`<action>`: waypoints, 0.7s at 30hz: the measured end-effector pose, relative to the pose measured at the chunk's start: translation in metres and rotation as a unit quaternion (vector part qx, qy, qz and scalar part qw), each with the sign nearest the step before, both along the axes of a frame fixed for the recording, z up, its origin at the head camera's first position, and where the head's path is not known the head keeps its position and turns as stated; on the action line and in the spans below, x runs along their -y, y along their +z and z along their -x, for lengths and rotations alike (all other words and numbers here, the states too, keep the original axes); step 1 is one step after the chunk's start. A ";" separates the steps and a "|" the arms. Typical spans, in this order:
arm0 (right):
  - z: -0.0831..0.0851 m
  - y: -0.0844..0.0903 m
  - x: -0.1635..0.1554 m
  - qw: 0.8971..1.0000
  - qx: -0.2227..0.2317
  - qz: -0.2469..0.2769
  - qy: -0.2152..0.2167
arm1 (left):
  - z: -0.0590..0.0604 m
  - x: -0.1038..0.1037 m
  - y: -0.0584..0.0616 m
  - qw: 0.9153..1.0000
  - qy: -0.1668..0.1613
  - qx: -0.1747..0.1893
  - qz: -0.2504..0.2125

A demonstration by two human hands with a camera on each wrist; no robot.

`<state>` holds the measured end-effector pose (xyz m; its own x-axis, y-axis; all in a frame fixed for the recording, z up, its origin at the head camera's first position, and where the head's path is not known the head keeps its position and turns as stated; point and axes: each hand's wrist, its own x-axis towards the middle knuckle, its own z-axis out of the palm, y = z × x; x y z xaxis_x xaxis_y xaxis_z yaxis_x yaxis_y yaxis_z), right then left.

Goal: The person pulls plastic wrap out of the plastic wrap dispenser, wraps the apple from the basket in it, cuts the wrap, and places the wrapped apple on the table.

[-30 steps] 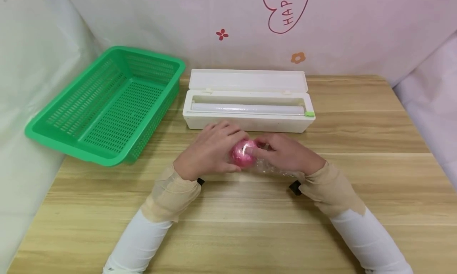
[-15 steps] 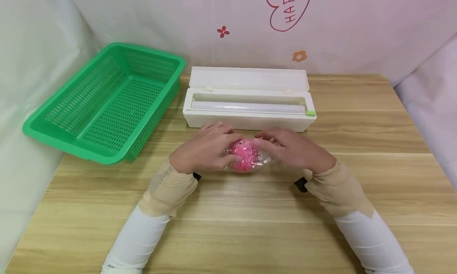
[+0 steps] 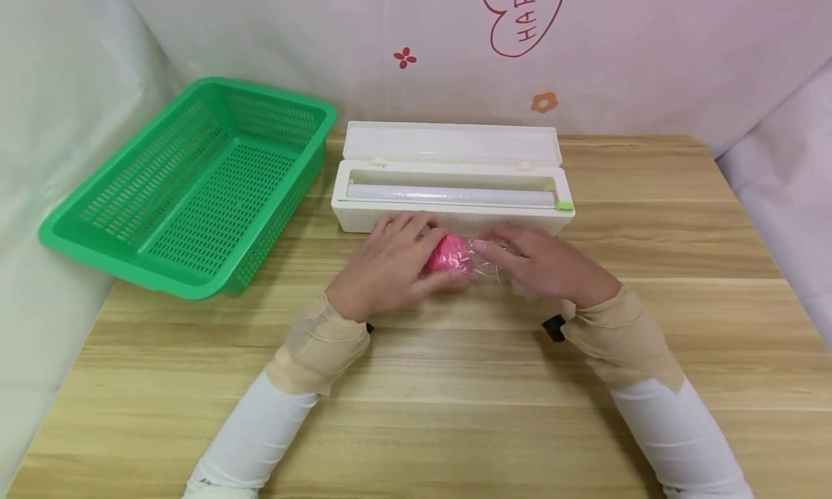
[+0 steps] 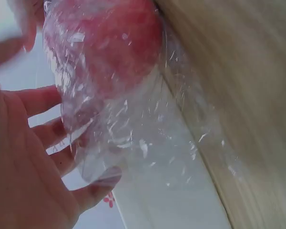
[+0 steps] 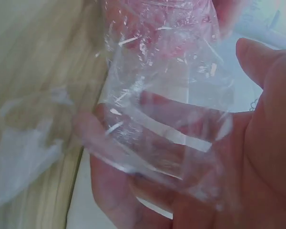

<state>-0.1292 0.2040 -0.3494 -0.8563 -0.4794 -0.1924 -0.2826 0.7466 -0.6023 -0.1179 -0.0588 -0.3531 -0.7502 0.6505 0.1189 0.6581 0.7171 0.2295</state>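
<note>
Pink ball sits in the middle of the frame, on the wooden table, just below the white wrap dispenser box. Clear plastic film covers the ball and spreads to its right side. The left hand has its fingers curled around the left side of the ball and holds it. The right hand holds the film with bent fingers just beside the ball; in the right wrist view the film lies over the fingers. In the left wrist view the wrapped ball is at the upper left. A green basket stands at the left of the frame, well apart from the hands.
</note>
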 end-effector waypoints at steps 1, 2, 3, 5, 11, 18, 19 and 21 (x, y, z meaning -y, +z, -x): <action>0.000 0.001 -0.001 1.000 0.001 0.001 -0.004 | -0.001 -0.001 -0.001 1.000 0.002 -0.013 0.008; 0.000 0.002 -0.002 1.000 0.003 0.004 -0.007 | -0.001 -0.003 -0.003 1.000 0.005 -0.026 0.016; -0.001 0.003 -0.004 1.000 0.003 0.007 -0.010 | -0.002 -0.004 -0.005 0.999 0.008 -0.038 0.024; -0.001 0.004 -0.006 1.000 0.005 0.014 -0.018 | -0.003 -0.008 -0.008 0.997 0.015 -0.059 0.037; -0.001 0.009 -0.012 0.999 0.001 0.026 -0.026 | -0.003 -0.009 -0.005 0.999 0.021 -0.031 0.038; -0.002 0.015 -0.012 0.999 0.002 0.015 -0.050 | -0.002 0.009 0.009 0.996 0.021 0.071 0.050; -0.002 0.015 -0.012 0.998 -0.001 0.013 -0.057 | -0.001 0.010 0.009 0.996 0.023 0.073 0.049; -0.002 0.015 -0.012 0.997 -0.006 0.012 -0.073 | -0.001 0.008 0.006 0.996 0.028 0.066 0.046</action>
